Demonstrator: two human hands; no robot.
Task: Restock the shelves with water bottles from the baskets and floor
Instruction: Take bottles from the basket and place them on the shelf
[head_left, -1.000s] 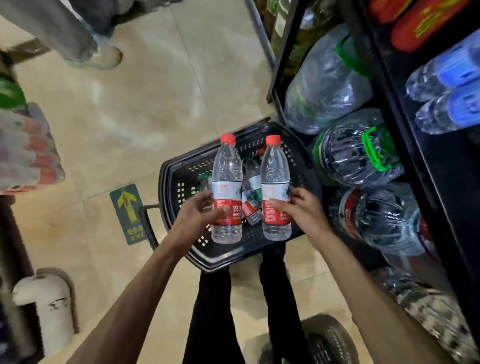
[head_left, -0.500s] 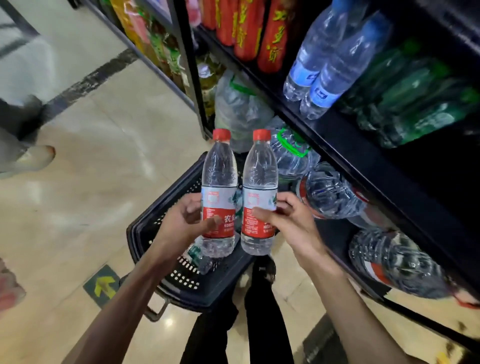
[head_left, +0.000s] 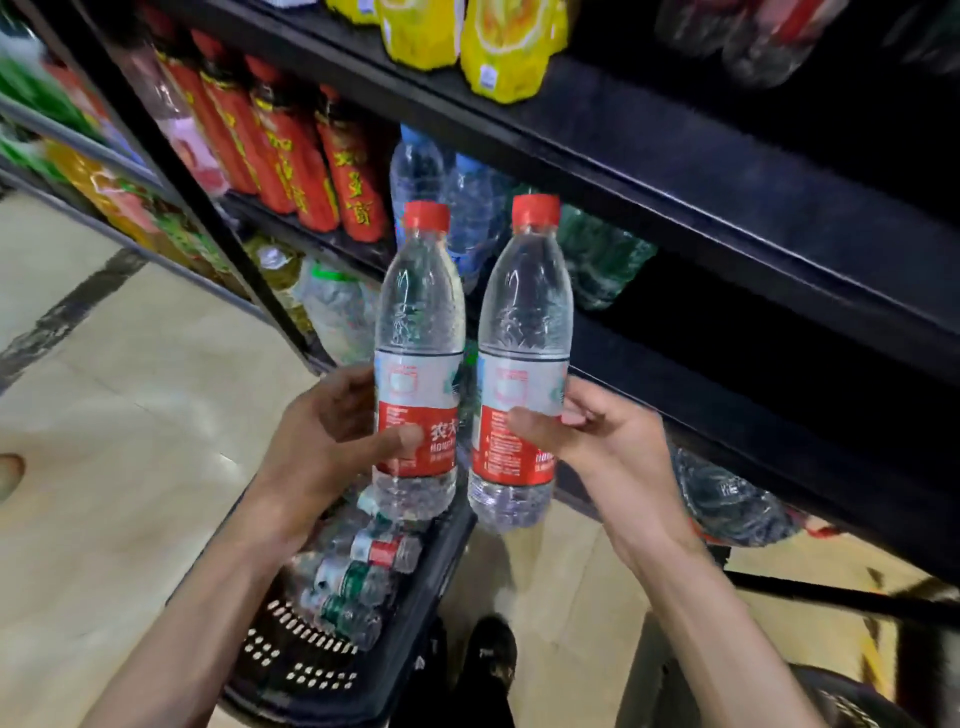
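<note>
While both arms reach forward above the black basket (head_left: 291, 670), each hand grips one upright water bottle by its red-and-white label. The left hand (head_left: 327, 431) curls round the left bottle (head_left: 418, 322), thumb across the front of the label; the right hand (head_left: 602, 447) holds the right bottle (head_left: 524, 322) the same way. Both red-capped bottles stand side by side, just apart, above the basket's far end and in front of the dark shelves (head_left: 675, 171) that rise beyond and to the right of the basket. More small bottles (head_left: 363, 571) lie on their sides inside the basket. Up beyond the basket, red-labelled drinks (head_left: 311, 156) stand in a row on one shelf, with yellow-wrapped bottles (head_left: 498, 47) a shelf higher.
</note>
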